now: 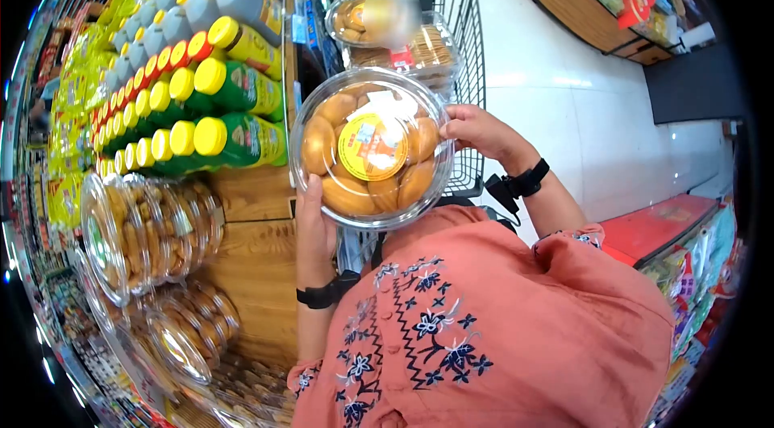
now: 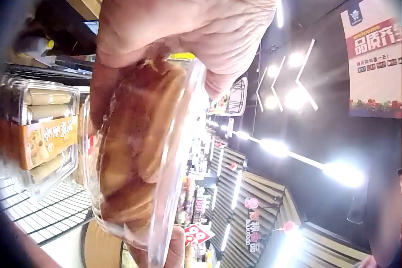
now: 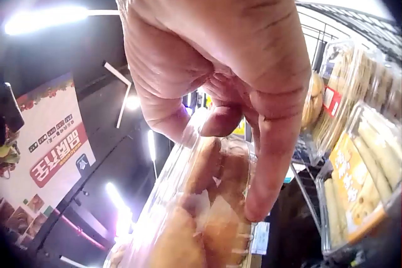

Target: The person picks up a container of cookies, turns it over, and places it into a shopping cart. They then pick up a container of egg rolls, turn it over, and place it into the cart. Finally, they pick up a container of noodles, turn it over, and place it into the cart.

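Note:
A round clear plastic box of golden-brown buns (image 1: pixel 348 196), with a yellow round label on its lid, is held up in front of the chest over the near end of the shopping cart. My left hand (image 1: pixel 317 222) grips its lower left edge, thumb on the lid side. On the opposite side, my right hand (image 1: pixel 488 136) pinches the rim. In the left wrist view the hand (image 2: pixel 188 16) spans the box's edge, with the buns (image 2: pixel 135 148) visible through the side wall. Likewise the right wrist view has thumb and fingers (image 3: pixel 273 155) on either side of the box.
The wire cart (image 1: pixel 472 33) holds another round box (image 1: pixel 348 21) and rectangular clear packs (image 1: pixel 435 49). At left, a wooden shelf (image 1: pixel 258 267) carries stacked clear boxes of baked goods (image 1: pixel 153 234) and rows of yellow-capped bottles (image 1: pixel 242 89). A red-topped display (image 1: pixel 657 226) stands at right.

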The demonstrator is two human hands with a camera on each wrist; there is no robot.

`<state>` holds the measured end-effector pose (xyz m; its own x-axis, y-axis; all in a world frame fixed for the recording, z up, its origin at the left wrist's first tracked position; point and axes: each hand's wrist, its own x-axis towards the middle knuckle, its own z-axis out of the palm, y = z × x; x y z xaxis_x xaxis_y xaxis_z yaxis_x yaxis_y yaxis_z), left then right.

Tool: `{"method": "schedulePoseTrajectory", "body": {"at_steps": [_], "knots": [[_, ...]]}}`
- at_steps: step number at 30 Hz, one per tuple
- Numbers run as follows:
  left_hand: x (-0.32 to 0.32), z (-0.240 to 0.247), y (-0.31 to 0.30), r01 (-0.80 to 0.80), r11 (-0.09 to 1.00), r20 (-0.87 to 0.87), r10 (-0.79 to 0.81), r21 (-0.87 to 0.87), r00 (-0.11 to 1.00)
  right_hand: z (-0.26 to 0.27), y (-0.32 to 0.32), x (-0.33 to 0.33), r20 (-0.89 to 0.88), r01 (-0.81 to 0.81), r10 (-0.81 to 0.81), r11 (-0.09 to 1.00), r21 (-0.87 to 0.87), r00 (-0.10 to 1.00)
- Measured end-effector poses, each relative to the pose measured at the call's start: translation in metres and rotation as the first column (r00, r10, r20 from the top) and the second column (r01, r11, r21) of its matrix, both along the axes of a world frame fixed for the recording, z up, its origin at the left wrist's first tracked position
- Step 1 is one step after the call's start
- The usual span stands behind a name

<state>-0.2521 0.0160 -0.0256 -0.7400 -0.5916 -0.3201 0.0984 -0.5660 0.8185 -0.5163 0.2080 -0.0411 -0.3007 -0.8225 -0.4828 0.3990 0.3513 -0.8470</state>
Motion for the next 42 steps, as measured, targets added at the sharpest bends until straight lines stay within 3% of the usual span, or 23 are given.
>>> {"method": "schedulePoseTrajectory", "body": {"at_steps": [4, 10, 12, 16, 22, 24, 27, 31, 32, 33, 34, 36, 38, 40, 42], "knots": [[0.041, 0.005, 0.003, -0.148, 0.983, -0.035, 0.153, 0.104, 0.988, 0.015, -0.023, 0.028, -0.010, -0.092, 0.092, 0.996, -0.008, 0.996], [0.108, 0.032, 0.017, -0.366, 0.930, 0.021, 0.365, 0.035, 0.931, 0.018, -0.073, 0.072, 0.019, -0.357, 0.357, 0.934, -0.004, 0.934], [0.129, 0.036, 0.017, -0.465, 0.879, -0.005, 0.468, 0.109, 0.884, 0.038, -0.092, 0.093, 0.130, -0.343, 0.351, 0.936, -0.081, 0.927], [0.171, 0.028, 0.008, -0.612, 0.790, 0.056, 0.610, 0.037, 0.791, 0.030, -0.139, 0.122, 0.025, -0.371, 0.379, 0.917, -0.147, 0.925], [0.208, 0.026, -0.004, -0.686, 0.728, -0.091, 0.684, 0.010, 0.724, 0.048, -0.191, 0.162, -0.088, -0.467, 0.459, 0.864, -0.187, 0.884], [0.216, 0.030, -0.004, -0.711, 0.703, -0.122, 0.708, 0.017, 0.696, 0.053, -0.199, 0.175, -0.025, -0.476, 0.483, 0.850, -0.226, 0.875], [0.228, 0.034, -0.002, -0.746, 0.666, -0.146, 0.738, -0.001, 0.659, 0.055, -0.206, 0.190, -0.012, -0.501, 0.515, 0.829, -0.249, 0.857], [0.245, 0.036, 0.007, -0.835, 0.540, -0.088, 0.831, -0.107, 0.549, 0.055, -0.207, 0.219, -0.103, -0.535, 0.526, 0.812, -0.232, 0.844], [0.239, 0.042, 0.011, -0.837, 0.516, -0.110, 0.835, -0.184, 0.539, 0.048, -0.207, 0.225, -0.081, -0.536, 0.536, 0.801, -0.267, 0.841], [0.248, 0.036, 0.011, -0.819, 0.557, -0.112, 0.813, -0.134, 0.571, 0.044, -0.205, 0.230, -0.044, -0.541, 0.555, 0.785, -0.301, 0.830], [0.262, 0.024, 0.008, -0.841, 0.533, -0.065, 0.840, -0.092, 0.539, 0.034, -0.204, 0.238, -0.058, -0.536, 0.545, 0.792, -0.293, 0.837], [0.261, 0.035, 0.016, -0.846, 0.515, -0.031, 0.852, -0.139, 0.523, 0.021, -0.198, 0.252, 0.062, -0.493, 0.537, 0.809, -0.320, 0.841], [0.266, 0.033, 0.024, -0.837, 0.500, -0.013, 0.857, -0.221, 0.515, 0.007, -0.193, 0.263, 0.111, -0.507, 0.548, 0.821, -0.263, 0.829], [0.277, 0.026, 0.033, -0.756, 0.507, 0.004, 0.831, -0.414, 0.556, -0.008, -0.191, 0.269, 0.140, -0.529, 0.569, 0.813, -0.245, 0.810], [0.287, 0.017, 0.040, -0.555, 0.492, 0.035, 0.768, -0.671, 0.640, -0.016, -0.187, 0.271, 0.162, -0.540, 0.578, 0.810, -0.228, 0.800]]}}
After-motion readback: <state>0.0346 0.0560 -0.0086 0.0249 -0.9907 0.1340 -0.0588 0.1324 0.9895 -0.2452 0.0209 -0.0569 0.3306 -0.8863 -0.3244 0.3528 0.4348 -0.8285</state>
